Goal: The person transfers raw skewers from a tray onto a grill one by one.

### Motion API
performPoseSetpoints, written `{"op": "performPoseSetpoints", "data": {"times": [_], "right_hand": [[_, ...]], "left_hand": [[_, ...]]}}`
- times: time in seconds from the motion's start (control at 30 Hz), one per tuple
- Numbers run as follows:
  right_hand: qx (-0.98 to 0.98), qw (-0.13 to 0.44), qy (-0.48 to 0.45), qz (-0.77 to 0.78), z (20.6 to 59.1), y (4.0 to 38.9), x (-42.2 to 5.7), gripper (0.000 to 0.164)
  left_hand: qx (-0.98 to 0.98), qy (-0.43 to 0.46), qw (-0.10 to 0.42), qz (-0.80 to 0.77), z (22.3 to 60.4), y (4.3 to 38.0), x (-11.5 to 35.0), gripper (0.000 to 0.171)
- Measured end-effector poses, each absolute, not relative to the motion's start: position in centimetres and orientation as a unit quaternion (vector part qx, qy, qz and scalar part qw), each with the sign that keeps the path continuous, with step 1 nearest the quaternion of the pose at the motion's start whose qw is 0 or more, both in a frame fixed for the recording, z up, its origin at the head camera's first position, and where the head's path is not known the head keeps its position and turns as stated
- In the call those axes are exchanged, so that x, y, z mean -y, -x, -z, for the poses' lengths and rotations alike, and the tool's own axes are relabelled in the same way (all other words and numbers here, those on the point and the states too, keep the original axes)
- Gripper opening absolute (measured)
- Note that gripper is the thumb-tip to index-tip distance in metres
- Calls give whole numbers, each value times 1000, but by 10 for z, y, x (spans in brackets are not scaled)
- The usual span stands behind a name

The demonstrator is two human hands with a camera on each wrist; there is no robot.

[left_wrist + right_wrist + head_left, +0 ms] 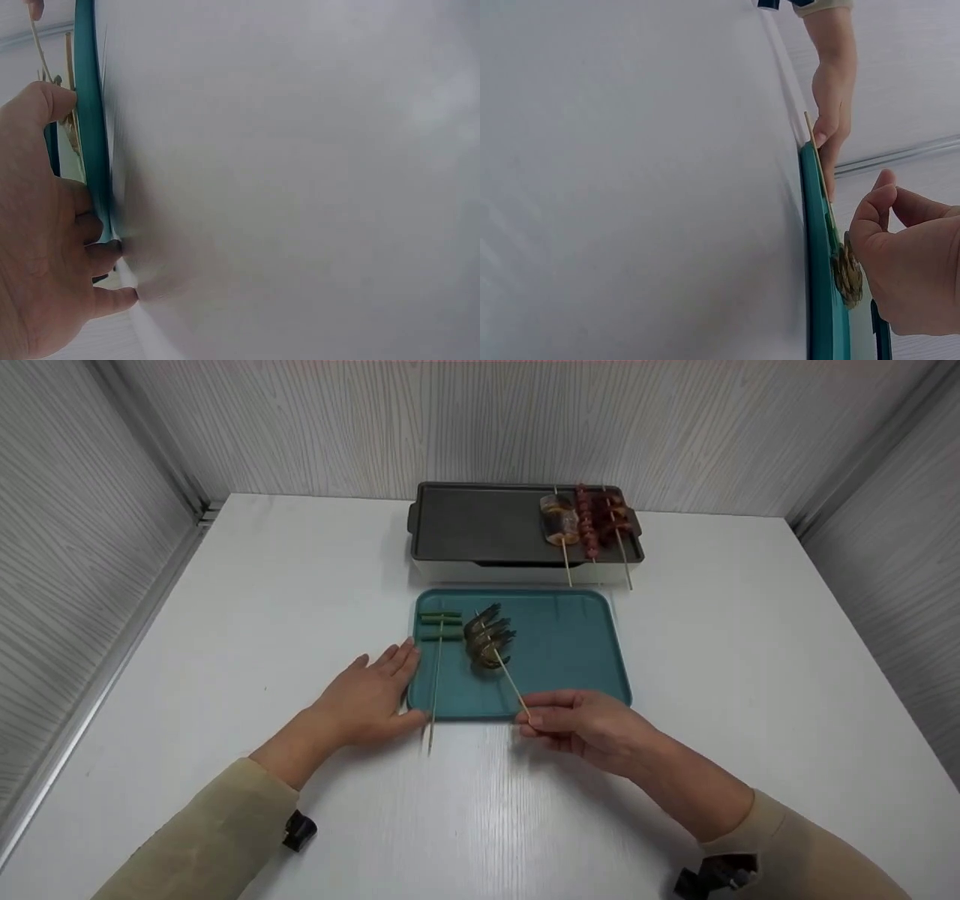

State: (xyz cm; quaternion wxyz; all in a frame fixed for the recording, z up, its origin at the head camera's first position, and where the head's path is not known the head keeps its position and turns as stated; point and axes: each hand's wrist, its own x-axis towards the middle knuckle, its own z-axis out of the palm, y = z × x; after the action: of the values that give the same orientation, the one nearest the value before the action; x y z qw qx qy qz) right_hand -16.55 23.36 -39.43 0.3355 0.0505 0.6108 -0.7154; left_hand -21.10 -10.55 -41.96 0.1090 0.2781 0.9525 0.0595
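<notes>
In the head view my right hand point(592, 727) pinches the bare stick end of a shrimp skewer point(489, 639) between thumb and fingers. Its dark, striped shrimp lie over the left half of a teal tray point(566, 660). Against the tray's left rim rests my left hand point(367, 701), fingers straight, the thumb at the near corner beside the stick of a green vegetable skewer point(442, 626). That skewer lies along the left side, its stick jutting past the near rim. In the left wrist view, the thumb and fingers of my left hand point(37, 225) meet the tray's edge.
Behind the tray stands a dark griddle point(480, 525) on a white base. On its right end lie a thick pale-and-brown skewer point(559, 521), a red beaded skewer point(586, 521) and a dark reddish skewer point(611, 517). Wood-grain panels point(337, 427) enclose the white table point(315, 555).
</notes>
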Motion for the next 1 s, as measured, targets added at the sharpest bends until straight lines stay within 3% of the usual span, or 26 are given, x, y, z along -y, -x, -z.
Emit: {"op": "performPoseSetpoints", "data": {"times": [1.0], "right_hand": [[-616, 325, -14, 718, 366, 161, -259, 56]], "left_hand": [[-952, -275, 115, -69, 420, 211, 106, 95]]}}
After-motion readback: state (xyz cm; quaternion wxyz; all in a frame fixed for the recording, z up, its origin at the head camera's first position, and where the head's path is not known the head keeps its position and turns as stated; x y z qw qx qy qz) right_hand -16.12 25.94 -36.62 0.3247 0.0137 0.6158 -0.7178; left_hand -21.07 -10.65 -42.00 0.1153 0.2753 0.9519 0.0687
